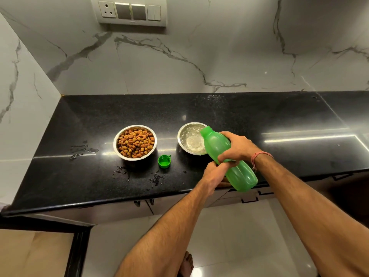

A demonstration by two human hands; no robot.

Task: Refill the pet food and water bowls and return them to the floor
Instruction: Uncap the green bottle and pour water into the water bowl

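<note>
Tilting over a black granite counter [259, 120], a translucent green plastic bottle [229, 158] is clasped by both hands: the right hand [237, 146] wraps its middle from above, the left hand [214, 172] grips beneath. Its open mouth hangs over a round steel bowl of water [189, 139]. Nearby to the left sit a steel bowl heaped with brown kibble [135, 142] and a green cap [164, 161].

Round steel bowl heaped with brown and tan kibble [135, 142] — upright on the black counter, left of centre. Second round steel bowl holding clear, rippling water [191, 138], just to the right, apart from the first. Translucent green plastic bottle [227, 157], uncapped, tilted with its open mouth over the water bowl's rim. Small green screw cap [164, 161] lying open-side up between the bowls, nearer the counter's front edge.
</note>
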